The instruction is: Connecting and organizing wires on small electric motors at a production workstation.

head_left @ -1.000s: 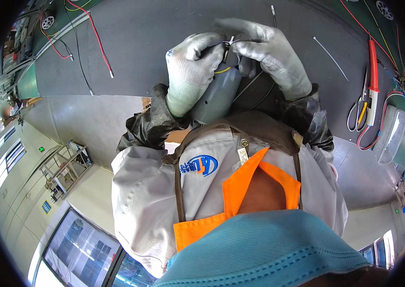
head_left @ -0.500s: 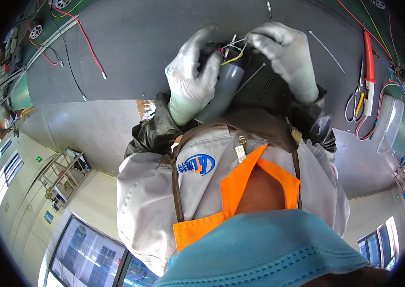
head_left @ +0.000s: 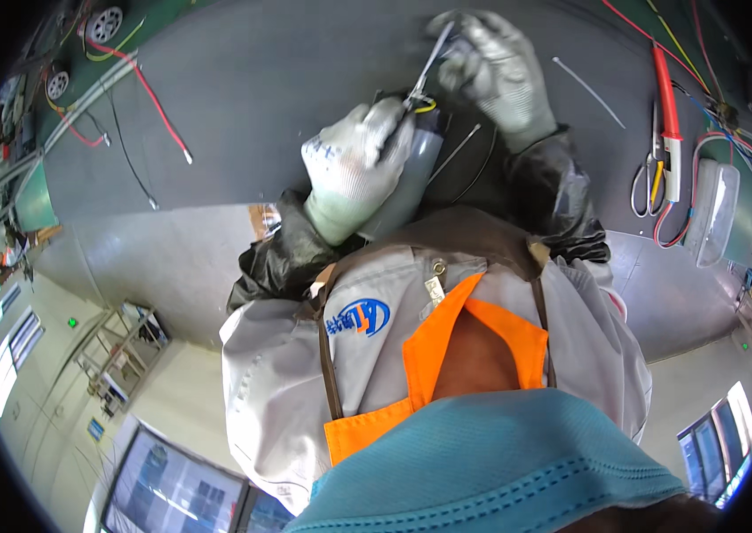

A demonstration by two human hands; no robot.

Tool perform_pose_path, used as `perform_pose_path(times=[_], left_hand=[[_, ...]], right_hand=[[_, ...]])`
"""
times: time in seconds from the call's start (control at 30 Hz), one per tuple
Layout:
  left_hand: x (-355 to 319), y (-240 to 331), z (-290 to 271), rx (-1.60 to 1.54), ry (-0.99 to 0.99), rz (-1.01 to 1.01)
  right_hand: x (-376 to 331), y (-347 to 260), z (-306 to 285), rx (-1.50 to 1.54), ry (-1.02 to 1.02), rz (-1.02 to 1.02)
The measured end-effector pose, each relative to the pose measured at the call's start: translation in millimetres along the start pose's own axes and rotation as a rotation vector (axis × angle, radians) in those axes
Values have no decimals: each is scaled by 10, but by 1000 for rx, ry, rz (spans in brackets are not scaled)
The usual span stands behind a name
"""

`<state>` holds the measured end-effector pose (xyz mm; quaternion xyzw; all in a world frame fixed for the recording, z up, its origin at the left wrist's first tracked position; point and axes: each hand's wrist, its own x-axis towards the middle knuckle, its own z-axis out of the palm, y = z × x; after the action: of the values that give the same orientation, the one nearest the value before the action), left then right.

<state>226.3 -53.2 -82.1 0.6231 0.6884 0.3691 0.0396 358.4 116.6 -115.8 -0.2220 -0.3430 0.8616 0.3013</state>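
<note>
My left hand, in a whitish work glove, is closed around the wire end of a grey cylinder, with its fingertips at the wires. A yellow wire curves out beside them. From this spot a white cable tie rises toward my gloved right hand. The fingers of that hand are bent in around the tie's free end and somewhat blurred. Other wires at the cylinder's top are mostly hidden by my left fingers.
Right of the cylinder lies a second cable tie, and a third tie lies farther right. Scissors, a red-and-white corded handheld tool and an oblong translucent case are at the right. Red and black wires lie left.
My right hand has moved up and away from the cylinder, and the cable tie now stretches out straight. The left hand has closed in lower over the wires.
</note>
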Motion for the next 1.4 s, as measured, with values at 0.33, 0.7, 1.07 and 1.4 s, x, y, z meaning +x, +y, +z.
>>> perform_pose_path(times=[0.33, 0.7, 1.07, 1.4], left_hand=[[228, -298, -295, 323, -405, 444], [174, -169, -287, 516, -481, 365], [755, -285, -2, -390, -548, 193], [800, -473, -180, -976, -655, -582]], right_hand=[[-252, -415, 382, -632, -228, 81], [-120, -117, -164, -692, -68, -364], [-2756, -262, -1539, -1823, 983, -361], [-2999, -367, -1554, -2034, 729, -106]])
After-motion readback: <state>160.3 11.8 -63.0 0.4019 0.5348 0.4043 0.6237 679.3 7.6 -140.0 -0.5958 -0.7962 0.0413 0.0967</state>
